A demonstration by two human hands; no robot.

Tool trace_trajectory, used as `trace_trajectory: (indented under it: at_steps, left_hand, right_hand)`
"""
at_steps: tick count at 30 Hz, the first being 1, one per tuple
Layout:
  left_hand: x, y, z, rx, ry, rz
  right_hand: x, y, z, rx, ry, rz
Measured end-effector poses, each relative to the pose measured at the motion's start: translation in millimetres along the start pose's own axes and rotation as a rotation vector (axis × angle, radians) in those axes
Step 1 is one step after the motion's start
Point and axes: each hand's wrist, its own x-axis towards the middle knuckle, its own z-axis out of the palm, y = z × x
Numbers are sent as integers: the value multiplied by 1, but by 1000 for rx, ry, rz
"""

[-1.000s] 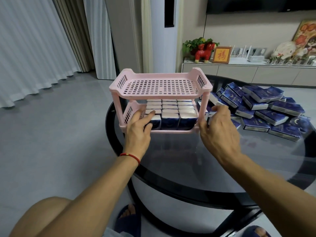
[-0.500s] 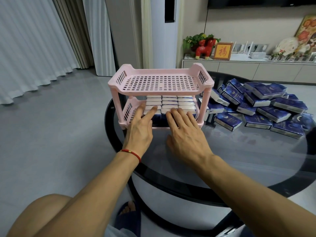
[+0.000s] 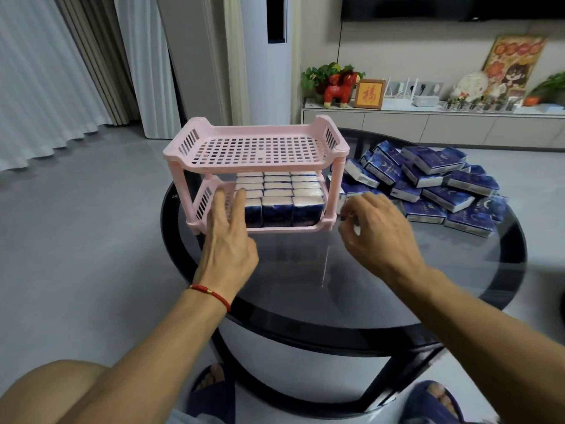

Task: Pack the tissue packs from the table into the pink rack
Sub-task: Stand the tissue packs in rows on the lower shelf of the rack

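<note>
The pink two-tier rack [image 3: 260, 149] stands at the far left of the round dark glass table [image 3: 351, 280]. Its top shelf holds nothing. Its lower shelf is filled with rows of blue and white tissue packs [image 3: 276, 206] standing on end. My left hand [image 3: 227, 237] reaches the lower shelf's front left with straight fingers touching the leftmost packs. My right hand [image 3: 376, 231] hovers just right of the rack with loosely curled fingers, holding nothing. A loose pile of blue tissue packs [image 3: 428, 182] lies on the table to the right of the rack.
Behind the table runs a low white cabinet [image 3: 428, 123] with a red horse figure [image 3: 339, 88], a framed picture and ornaments. A tall white air conditioner [image 3: 263, 62] and curtains stand at the back left. My knee and slippered feet are below the table edge.
My right hand has left the front of the lower shelf's packs and moved right, beside the rack. My left hand stays at the shelf's front left.
</note>
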Motion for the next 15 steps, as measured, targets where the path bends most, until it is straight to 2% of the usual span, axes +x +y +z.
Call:
trace_trajectory:
  at_steps: [2,4,6,8,11,15]
  left_hand:
    - [-11,13,-3,96,88,94]
    - [-21,32,-5,133,131,196]
    - [-28,48,0,79,90,270]
    - [-31,58,12,-44,6,278]
    - [-32,78,27,-235,-171,133]
    - [-20,105,49,-501,-395,-303]
  right_hand:
    - [4,27,4,-121,-67,145]
    - [2,47,10,-192,-187,167]
    - [-1,55,14,-213,-238,138]
    - [-2,57,13,-187,-187,123]
    - [-6,48,4,-49,-147,149]
    - [-25,38,-10,216,-158,268]
